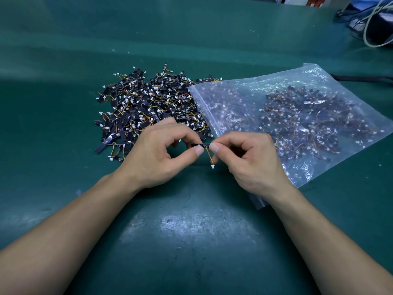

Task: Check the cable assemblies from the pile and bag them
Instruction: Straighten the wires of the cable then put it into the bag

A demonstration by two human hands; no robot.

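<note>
Head view: left hand (161, 154) and right hand (244, 160) both pinch one cable assembly (202, 145) above the surface (191, 231), between pile (148, 107) and bag (297, 120). Risks: dangling connector (212, 166) snagging, thin wires strained by twisting, piece dropped back into unchecked pile.

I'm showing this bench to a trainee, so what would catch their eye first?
Centre frame, the left hand and right hand pinch one small black strip with orange wires. Behind lies a tangled pile of black cable assemblies; to its right, a clear plastic zip bag holding more.
</note>
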